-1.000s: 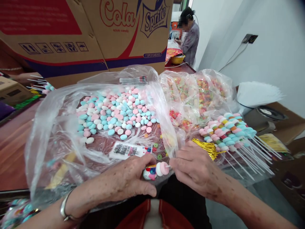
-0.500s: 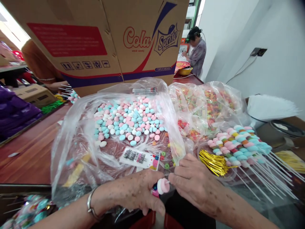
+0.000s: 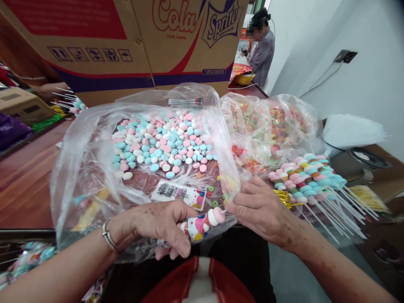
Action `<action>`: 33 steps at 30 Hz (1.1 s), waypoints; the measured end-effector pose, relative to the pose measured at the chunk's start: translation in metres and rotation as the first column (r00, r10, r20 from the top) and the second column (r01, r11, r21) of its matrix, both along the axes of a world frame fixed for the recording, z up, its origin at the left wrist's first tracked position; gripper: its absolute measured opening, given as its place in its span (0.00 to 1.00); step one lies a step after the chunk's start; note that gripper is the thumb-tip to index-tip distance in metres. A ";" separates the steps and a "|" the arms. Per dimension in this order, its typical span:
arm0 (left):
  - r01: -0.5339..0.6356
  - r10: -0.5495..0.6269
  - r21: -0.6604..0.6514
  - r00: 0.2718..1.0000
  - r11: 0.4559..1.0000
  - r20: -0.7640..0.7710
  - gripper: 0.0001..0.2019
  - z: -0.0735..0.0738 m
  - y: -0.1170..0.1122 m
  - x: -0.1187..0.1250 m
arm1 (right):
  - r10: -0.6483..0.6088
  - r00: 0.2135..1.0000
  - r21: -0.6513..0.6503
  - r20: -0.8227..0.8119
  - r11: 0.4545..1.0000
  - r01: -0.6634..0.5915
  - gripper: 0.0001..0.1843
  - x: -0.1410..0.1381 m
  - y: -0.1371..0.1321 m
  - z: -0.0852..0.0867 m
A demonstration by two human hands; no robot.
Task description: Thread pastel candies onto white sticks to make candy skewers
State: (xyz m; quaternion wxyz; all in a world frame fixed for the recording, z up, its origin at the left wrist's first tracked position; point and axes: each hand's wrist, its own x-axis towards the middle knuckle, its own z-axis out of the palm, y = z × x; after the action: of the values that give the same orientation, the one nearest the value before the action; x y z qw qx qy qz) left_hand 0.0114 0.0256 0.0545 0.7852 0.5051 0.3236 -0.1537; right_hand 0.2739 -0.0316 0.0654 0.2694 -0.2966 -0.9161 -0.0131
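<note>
My left hand (image 3: 160, 227) is closed around a marshmallow candy skewer (image 3: 202, 223), which lies tilted, its right end raised. A printed white, pink and blue wrapper covers the skewer's middle, and pink and white pieces show at its right end. There my right hand (image 3: 259, 210) pinches the thin white stick between thumb and fingers. Just beyond the hands lies a printed label card (image 3: 178, 194) on clear plastic. Behind it a large open plastic bag (image 3: 78, 147) holds loose pink, white and blue candies (image 3: 167, 143). Small ring candies (image 3: 217, 189) lie near my right fingers.
Finished-looking candy skewers (image 3: 312, 181) are stacked at right beside gold twist ties (image 3: 284, 197). Bags of colourful gummies (image 3: 274, 122) lie behind them. A big carton (image 3: 148, 50) stands at the back. A co-worker (image 3: 263, 50) stands beyond; more wrapped candy (image 3: 31, 256) sits low left.
My left hand has moved left and turned, so more of the wrapped skewer shows. My right hand keeps its pinch at the stick end. The view has tipped downward.
</note>
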 end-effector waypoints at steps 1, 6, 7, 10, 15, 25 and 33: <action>-0.010 0.010 -0.021 1.000 1.000 0.008 0.22 -0.004 0.000 0.001 | 0.002 1.000 -0.004 0.000 1.000 -0.002 0.08 -0.001 -0.001 -0.001; -0.094 0.094 0.004 0.995 0.996 0.013 0.19 -0.015 -0.003 0.008 | -0.049 0.999 -0.053 0.010 0.997 0.049 0.08 -0.003 -0.006 -0.001; -0.084 0.084 -0.004 0.996 0.996 0.012 0.19 -0.015 -0.003 0.008 | -0.066 0.998 -0.067 0.019 0.995 0.067 0.09 -0.003 -0.006 0.000; 0.015 -0.014 -0.071 1.000 0.997 0.014 0.17 -0.014 0.001 0.006 | -0.085 0.995 -0.097 0.044 0.991 0.089 0.11 -0.001 -0.006 0.003; 0.125 -0.120 -0.148 0.992 0.981 0.040 0.14 -0.015 0.006 0.000 | -0.050 0.998 -0.029 0.032 0.998 0.051 0.10 0.004 -0.004 0.002; 0.191 -0.178 -0.157 0.980 0.969 0.090 0.20 -0.005 0.007 0.000 | -0.025 0.999 -0.021 0.040 0.999 0.025 0.09 0.007 -0.007 0.002; 0.076 -0.077 0.026 0.996 0.997 0.037 0.18 -0.012 -0.001 0.009 | -0.168 0.984 -0.384 -0.058 0.914 0.134 0.13 -0.005 -0.020 0.001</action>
State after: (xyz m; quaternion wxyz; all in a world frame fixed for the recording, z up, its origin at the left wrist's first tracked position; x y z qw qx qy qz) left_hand 0.0200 0.0250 0.0428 0.7785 0.5295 0.2909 -0.1699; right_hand 0.2692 -0.0512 0.0667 0.2461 -0.4131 -0.8628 0.1562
